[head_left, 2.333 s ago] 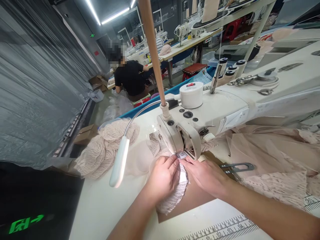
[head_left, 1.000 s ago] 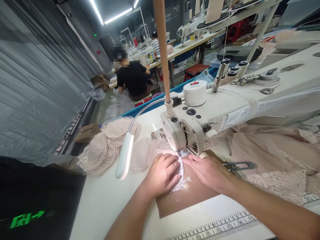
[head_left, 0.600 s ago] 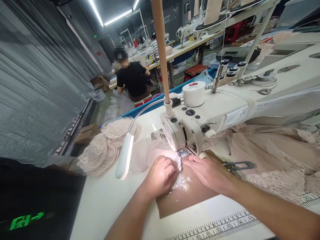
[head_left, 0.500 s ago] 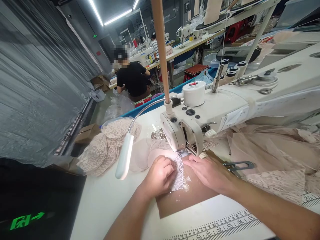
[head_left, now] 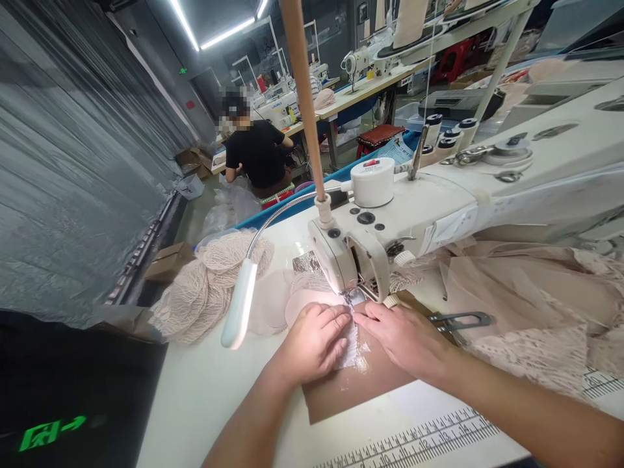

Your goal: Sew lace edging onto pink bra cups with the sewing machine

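A piece of pale lace fabric (head_left: 348, 351) lies under the sewing machine head (head_left: 341, 263), over a brown sheet (head_left: 370, 383) on the table. My left hand (head_left: 312, 341) rests on the lace from the left, fingers stretched toward the needle area and thumb apart below them. My right hand (head_left: 404, 335) lies flat from the right, its fingertips on the brown sheet and the lace's edge, just in front of the presser foot. The fingertips of both hands almost meet. Behind my left hand, a smooth pale fabric cup (head_left: 297, 304) shows. My fingers hide part of the lace.
A lit gooseneck lamp (head_left: 240, 305) hangs left of the machine. Stacked lace pieces (head_left: 195, 302) lie at the left; sheer fabric (head_left: 517, 286) is heaped at the right. A grey metal bracket (head_left: 463, 321) sits beside my right hand. A person in black (head_left: 258, 153) sits beyond.
My left hand has gone from a closed pinch on the lace to stretched fingers over it, nearer the needle. My right fingertips have shifted slightly left. The view has moved a little.
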A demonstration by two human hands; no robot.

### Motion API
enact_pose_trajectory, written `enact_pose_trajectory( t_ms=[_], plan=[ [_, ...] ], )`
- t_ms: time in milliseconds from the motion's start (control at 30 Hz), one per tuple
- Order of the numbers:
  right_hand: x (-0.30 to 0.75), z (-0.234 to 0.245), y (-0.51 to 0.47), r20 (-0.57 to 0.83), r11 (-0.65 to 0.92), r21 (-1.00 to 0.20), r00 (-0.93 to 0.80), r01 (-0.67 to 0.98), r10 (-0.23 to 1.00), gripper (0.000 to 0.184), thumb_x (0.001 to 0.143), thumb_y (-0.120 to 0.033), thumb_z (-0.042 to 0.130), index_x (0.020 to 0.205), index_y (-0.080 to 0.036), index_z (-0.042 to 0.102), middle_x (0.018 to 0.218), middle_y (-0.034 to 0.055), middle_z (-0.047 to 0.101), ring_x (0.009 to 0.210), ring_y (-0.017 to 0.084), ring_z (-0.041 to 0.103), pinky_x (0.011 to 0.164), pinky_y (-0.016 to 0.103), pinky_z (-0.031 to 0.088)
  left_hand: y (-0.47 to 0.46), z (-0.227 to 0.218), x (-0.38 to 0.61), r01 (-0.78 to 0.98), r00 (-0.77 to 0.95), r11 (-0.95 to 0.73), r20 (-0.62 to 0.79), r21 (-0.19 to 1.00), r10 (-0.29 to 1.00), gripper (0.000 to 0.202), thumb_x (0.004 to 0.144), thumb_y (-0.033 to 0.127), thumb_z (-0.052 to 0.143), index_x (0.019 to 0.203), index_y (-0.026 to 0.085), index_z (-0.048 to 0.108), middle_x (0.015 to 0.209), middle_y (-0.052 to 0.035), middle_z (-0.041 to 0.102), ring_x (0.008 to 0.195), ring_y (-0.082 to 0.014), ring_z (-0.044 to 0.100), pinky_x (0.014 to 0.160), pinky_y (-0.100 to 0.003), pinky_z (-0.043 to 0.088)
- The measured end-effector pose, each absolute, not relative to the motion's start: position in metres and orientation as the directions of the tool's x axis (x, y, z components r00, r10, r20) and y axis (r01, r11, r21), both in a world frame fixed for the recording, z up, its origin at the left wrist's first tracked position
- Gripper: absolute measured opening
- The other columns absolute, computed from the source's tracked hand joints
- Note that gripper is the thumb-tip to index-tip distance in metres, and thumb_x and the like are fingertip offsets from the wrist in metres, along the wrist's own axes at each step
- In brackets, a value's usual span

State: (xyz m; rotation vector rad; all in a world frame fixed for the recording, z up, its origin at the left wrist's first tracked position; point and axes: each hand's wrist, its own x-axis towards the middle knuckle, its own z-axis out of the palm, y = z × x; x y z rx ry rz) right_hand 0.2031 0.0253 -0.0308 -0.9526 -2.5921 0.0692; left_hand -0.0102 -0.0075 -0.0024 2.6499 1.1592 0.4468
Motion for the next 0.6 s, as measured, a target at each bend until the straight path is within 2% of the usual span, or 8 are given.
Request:
enact_pose_trajectory(
  t_ms=[167,433,600],
  plan=[
    [0.2053,-0.0341,0.0233,0.349,0.761,-0.12,-0.691,0.638,0.633,0.042,0.07,0.001,0.048,0.103,-0.018,0.066,0.089,0.005,0.066,0.067,0.016,0.05,0.065,0.032,0.031,-0.0096,-0.0058,-0.0101,0.704,0.665,-0.677,0.137,0.215,0.734,0.041,0.092,0.03,0.042,0.127,0.012,0.052,0.131,-0.0126,0.055,0.101,-0.0279,0.053,0.09,-0.046,0.042],
    [0.2049,-0.032,0.0269,0.304,0.749,-0.153,-0.691,0.644,0.656,0.044,0.073,-0.002,0.051,0.11,-0.02,0.065,0.083,0.0041,0.064,0.065,0.015,0.05,0.06,0.03,0.029,-0.0113,-0.0058,-0.0065,0.745,0.621,-0.638,0.144,0.194,0.77,0.042,0.091,0.03,0.042,0.127,0.012,0.053,0.133,-0.0129,0.054,0.1,-0.0271,0.052,0.09,-0.046,0.042],
    [0.2036,-0.0283,0.0298,0.274,0.755,-0.177,-0.705,0.631,0.654,0.047,0.074,-0.001,0.046,0.115,-0.018,0.062,0.089,0.0053,0.066,0.063,0.014,0.049,0.057,0.03,0.027,-0.0106,-0.0087,-0.0074,0.753,0.612,-0.632,0.158,0.183,0.775,0.042,0.091,0.028,0.042,0.128,0.011,0.051,0.135,-0.013,0.052,0.102,-0.0273,0.05,0.091,-0.047,0.041]
  ],
)
